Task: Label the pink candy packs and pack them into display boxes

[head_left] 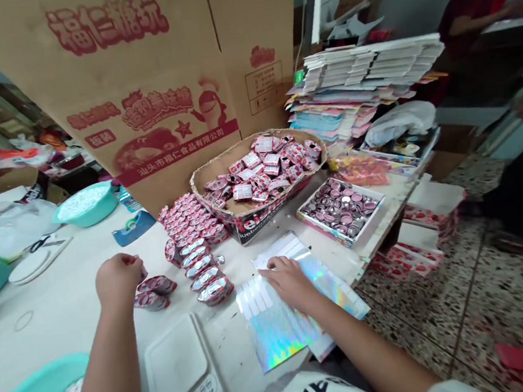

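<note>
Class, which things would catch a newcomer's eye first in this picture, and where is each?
The tall cardboard box with red printing looms at the back of the table. Just in front of it, a shallow carton holds a heap of shiny, pink-patterned packets. Nearer the person, silvery sheets shimmer in rainbow colours under the right hand.

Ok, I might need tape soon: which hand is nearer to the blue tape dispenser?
The left hand. It is just on the wearer's side of the tape dispenser; the right hand is farther off, at the shiny sheet, right of the packet rows.
</note>
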A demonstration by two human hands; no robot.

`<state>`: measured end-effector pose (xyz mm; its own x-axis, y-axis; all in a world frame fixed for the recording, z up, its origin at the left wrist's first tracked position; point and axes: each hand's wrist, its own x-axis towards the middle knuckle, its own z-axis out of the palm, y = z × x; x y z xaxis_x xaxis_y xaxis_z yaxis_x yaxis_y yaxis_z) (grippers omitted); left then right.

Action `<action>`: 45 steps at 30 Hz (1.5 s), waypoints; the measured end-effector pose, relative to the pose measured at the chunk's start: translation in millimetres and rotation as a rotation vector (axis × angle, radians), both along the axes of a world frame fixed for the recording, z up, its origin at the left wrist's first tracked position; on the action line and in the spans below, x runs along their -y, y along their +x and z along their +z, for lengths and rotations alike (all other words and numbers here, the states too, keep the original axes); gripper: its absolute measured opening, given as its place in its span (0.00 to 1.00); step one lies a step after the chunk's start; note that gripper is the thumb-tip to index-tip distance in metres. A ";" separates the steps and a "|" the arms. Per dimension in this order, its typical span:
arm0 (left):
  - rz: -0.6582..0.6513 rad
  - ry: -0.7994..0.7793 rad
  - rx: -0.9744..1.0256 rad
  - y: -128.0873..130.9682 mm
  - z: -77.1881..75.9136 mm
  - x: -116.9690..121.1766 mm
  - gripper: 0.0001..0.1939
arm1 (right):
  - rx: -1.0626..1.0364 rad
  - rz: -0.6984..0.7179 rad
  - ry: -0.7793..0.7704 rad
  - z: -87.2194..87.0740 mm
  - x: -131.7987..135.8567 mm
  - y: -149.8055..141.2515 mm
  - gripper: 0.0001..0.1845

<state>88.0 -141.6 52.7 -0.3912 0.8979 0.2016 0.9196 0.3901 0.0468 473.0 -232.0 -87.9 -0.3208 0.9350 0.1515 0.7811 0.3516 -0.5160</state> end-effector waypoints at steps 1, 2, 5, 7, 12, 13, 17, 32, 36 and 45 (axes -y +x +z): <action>0.008 0.012 0.025 0.7 -0.5 5.0 0.18 | -0.016 -0.004 0.009 -2.6 1.3 0.5 0.17; 0.008 0.021 0.048 1.6 -1.6 9.8 0.17 | -0.026 -0.005 0.015 -3.9 2.3 0.9 0.17; -0.012 0.075 0.112 7.3 -4.9 27.5 0.16 | -0.050 -0.005 0.017 -3.4 2.2 1.4 0.15; -0.026 0.209 0.227 15.9 -6.7 45.6 0.16 | -0.063 -0.003 0.010 -3.2 0.2 1.7 0.14; 0.048 0.640 1.047 53.6 -27.4 106.5 0.20 | -0.068 -0.025 0.014 -4.7 2.2 0.2 0.13; 0.092 0.648 1.228 62.3 -33.8 118.1 0.20 | -0.084 -0.015 0.034 -1.7 6.0 -2.3 0.15; 0.223 0.381 1.668 93.7 -54.6 155.2 0.22 | -0.325 0.248 0.122 33.4 28.3 -27.5 0.43; -0.097 0.121 0.911 84.7 -89.3 109.9 0.17 | -0.254 0.630 -0.021 55.8 45.1 -80.0 0.25; -0.139 0.117 0.869 88.5 -93.9 99.2 0.15 | -0.197 0.602 -0.021 52.0 48.5 -90.6 0.23; -0.382 0.124 0.594 89.8 -92.6 122.8 0.15 | -0.089 0.529 0.035 37.3 28.3 -110.8 0.19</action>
